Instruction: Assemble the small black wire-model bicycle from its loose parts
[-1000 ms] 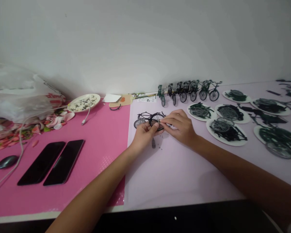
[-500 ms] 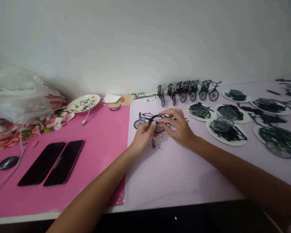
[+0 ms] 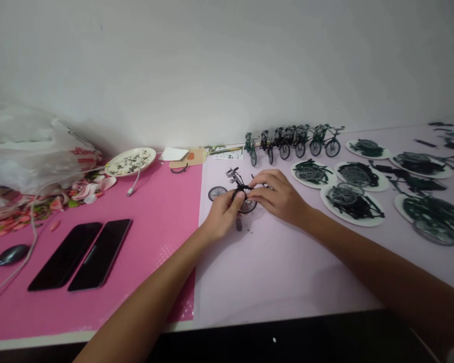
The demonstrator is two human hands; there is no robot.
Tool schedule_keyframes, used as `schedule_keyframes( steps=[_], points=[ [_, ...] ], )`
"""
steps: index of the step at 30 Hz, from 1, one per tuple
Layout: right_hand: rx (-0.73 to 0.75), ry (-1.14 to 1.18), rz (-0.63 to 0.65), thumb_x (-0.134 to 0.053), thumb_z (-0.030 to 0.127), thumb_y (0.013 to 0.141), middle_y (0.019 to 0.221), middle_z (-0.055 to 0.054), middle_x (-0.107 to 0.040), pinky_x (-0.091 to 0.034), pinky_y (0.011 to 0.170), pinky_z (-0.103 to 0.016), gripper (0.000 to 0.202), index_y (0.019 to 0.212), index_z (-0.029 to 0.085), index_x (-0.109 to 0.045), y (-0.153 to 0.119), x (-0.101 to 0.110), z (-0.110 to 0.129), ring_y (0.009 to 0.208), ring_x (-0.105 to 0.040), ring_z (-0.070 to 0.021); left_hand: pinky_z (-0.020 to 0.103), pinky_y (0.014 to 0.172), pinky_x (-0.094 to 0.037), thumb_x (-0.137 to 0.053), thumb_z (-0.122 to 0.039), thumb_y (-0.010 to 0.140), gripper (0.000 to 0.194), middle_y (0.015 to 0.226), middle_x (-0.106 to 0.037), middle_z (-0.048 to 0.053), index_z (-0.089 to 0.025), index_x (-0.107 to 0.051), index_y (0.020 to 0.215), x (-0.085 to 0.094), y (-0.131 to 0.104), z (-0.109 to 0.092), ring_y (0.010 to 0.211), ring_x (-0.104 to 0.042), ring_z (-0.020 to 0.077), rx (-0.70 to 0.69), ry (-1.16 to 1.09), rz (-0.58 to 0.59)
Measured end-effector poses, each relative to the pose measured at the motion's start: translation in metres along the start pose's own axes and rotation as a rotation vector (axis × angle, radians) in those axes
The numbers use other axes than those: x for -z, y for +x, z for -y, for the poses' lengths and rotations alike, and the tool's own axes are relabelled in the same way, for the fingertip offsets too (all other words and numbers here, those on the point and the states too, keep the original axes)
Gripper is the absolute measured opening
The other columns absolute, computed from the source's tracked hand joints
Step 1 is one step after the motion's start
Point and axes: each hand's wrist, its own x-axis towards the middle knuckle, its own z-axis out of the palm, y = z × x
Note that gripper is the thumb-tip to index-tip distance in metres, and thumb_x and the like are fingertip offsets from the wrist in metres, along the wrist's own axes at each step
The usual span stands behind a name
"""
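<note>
A miniature bicycle [image 3: 239,177], black with grey parts, is held tilted over the pale sheet. My left hand [image 3: 223,209] is closed on its near side, thumb pressed by the spoked wheel [image 3: 249,205]. My right hand [image 3: 274,194] pinches the bicycle from the right, close to the same wheel, and its fingertips partly hide the frame. To the left of my hands is a grey spoked wheel [image 3: 217,193]; whether it joins the bicycle cannot be made out. A small dark part [image 3: 239,224] lies just below my left hand, with tiny bits near it.
Several miniature bicycles [image 3: 300,143] stand in a row by the wall. White plates [image 3: 327,206] of bicycle parts fill the right side. Two phones [image 3: 91,257], a mouse [image 3: 12,255], a cable, a plate of small pieces [image 3: 150,164] and a plastic bag [image 3: 41,161] are on the left.
The bicycle has turned in my hands: its handlebar or seat end now points up and back instead of lying left. My hands stay in nearly the same place.
</note>
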Motion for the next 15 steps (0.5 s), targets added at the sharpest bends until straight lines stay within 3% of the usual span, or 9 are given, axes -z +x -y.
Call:
schedule_keyframes(
  steps=[3,7,15],
  points=[
    [-0.031,-0.013,-0.051,-0.070,0.021,0.098,0.109,-0.009,-0.070,-0.053,0.097,-0.049,0.006,0.098,0.026,-0.074,-0.0015,-0.0016,-0.0012,0.109,-0.062,-0.0282,0.031,0.075,-0.057,-0.069,-0.072,0.087,0.058,0.088,-0.071,0.007,-0.015,-0.071,0.096,-0.0017,0.0036,0.0008,0.081,-0.066,0.0199,0.009,-0.178,-0.008],
    [-0.071,0.027,-0.099,-0.070,0.019,0.098,0.108,-0.009,-0.071,-0.054,0.094,-0.052,0.008,0.101,0.027,-0.073,-0.0030,-0.0051,-0.0031,0.107,-0.065,-0.0292,0.036,0.091,-0.058,-0.085,-0.057,0.080,0.050,0.096,-0.076,0.009,-0.013,-0.075,0.102,-0.0023,0.0048,-0.0015,0.091,-0.070,0.0215,0.069,-0.317,0.004],
    [-0.079,0.074,-0.140,-0.071,0.017,0.097,0.106,-0.009,-0.074,-0.055,0.085,-0.046,0.009,0.100,0.025,-0.073,-0.0017,-0.0043,-0.0003,0.099,-0.064,-0.0267,0.042,0.100,-0.059,-0.086,-0.042,0.081,0.033,0.096,-0.080,0.008,-0.013,-0.079,0.097,-0.0028,0.0032,-0.0069,0.095,-0.073,0.0226,0.122,-0.365,0.013]
  ],
)
